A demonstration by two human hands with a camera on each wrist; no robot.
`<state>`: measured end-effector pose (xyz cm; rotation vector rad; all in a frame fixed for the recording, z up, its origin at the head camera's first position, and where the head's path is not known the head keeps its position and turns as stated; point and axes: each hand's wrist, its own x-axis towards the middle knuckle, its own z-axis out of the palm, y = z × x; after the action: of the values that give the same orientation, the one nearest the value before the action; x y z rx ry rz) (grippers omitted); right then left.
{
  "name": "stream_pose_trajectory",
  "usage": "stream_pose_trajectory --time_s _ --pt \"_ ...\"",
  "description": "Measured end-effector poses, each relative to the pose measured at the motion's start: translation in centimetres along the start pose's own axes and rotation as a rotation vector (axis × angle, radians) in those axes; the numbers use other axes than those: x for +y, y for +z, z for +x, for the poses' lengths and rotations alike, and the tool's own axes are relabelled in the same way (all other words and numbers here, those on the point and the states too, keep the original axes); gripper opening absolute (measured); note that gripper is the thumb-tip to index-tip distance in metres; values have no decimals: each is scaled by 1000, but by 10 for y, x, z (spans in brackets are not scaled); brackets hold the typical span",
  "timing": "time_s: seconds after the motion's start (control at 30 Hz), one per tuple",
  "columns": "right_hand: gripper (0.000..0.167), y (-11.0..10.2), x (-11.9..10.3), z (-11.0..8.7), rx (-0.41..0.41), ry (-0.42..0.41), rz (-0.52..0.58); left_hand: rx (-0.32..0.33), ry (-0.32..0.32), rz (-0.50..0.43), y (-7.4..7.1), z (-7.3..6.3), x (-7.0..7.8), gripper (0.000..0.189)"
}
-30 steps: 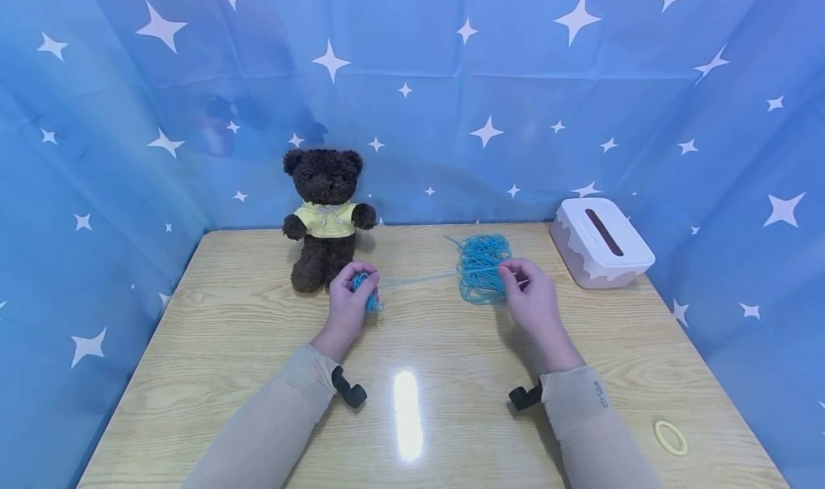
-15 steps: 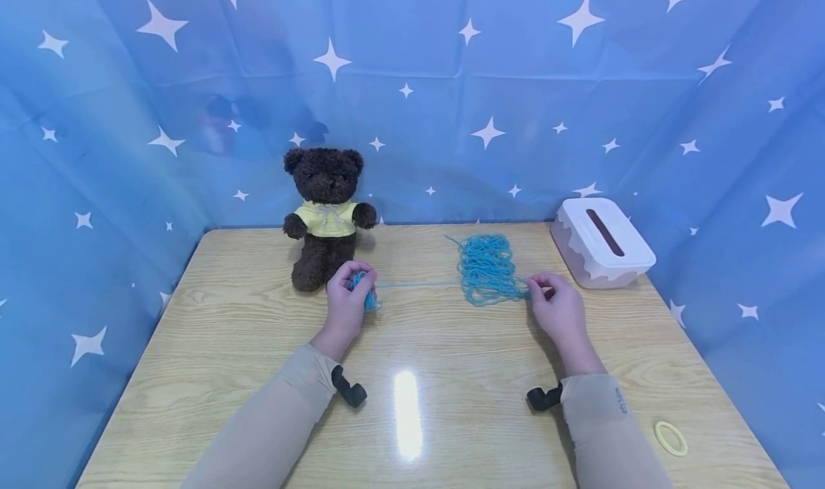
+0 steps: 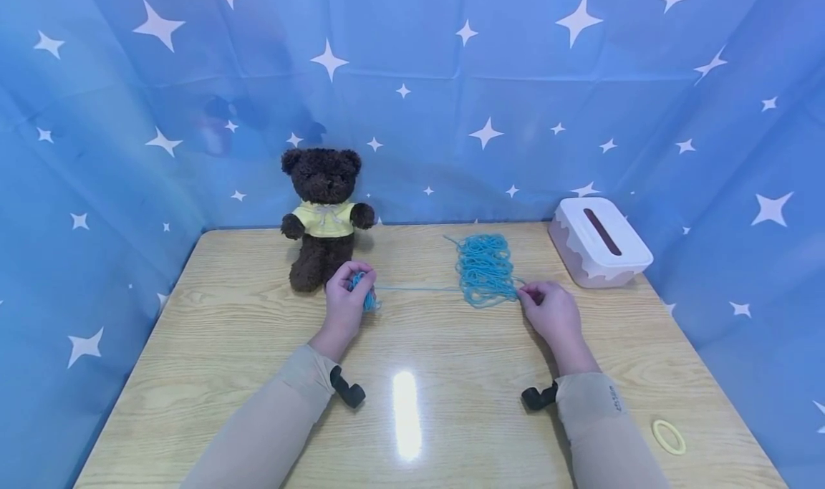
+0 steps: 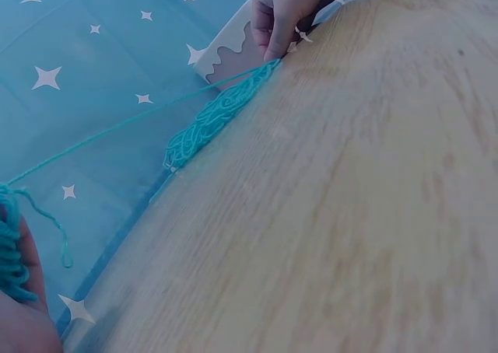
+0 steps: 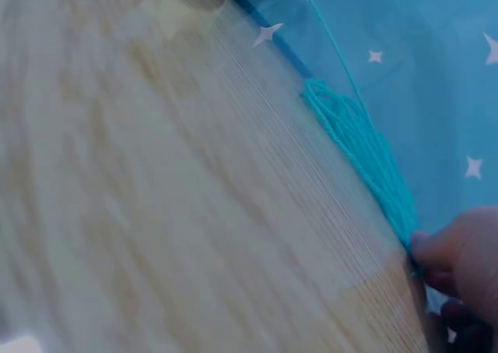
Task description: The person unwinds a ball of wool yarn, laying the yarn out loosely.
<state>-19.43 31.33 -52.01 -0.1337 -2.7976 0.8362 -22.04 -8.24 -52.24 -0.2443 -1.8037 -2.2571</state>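
Note:
Blue yarn [image 3: 483, 267] lies in zigzag loops on the wooden table, right of its middle. My left hand [image 3: 346, 299] grips a small bundle of the same yarn [image 4: 11, 252], with a short loose end dangling from it in the left wrist view. From that bundle a taut strand [image 3: 412, 288] runs rightward to the loops. At their lower right edge my right hand [image 3: 554, 313] pinches the yarn between thumb and fingertips, close to the tabletop. In the right wrist view the thumb [image 5: 443, 248] presses at the near end of the looped yarn [image 5: 373, 162].
A dark brown teddy bear [image 3: 322, 188] in a yellow top sits behind my left hand. The white tissue box [image 3: 599, 242] stands at the back right. A pale yellow ring [image 3: 669, 437] lies at the front right. Starry blue curtains surround the table [image 3: 258, 317].
My right hand has moved rightward past the loops, drawing the strand along, then slightly back left and down to the table. The left hand has stayed about still with its bundle.

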Motion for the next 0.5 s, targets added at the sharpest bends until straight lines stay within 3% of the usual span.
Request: stream_pose_trajectory --time_s 0.17,0.3,0.4,0.5 --pt "24 0 -1 1 -14 16 21 -7 0 -7 0 0 -1 12" --pt "25 2 -10 0 44 2 55 -12 -4 -14 1 0 -1 9" --pt "23 9 -27 -3 134 -43 110 -16 -16 -16 1 0 0 9" --pt "22 21 -52 -8 167 -135 193 -22 -28 -14 1 0 1 7"
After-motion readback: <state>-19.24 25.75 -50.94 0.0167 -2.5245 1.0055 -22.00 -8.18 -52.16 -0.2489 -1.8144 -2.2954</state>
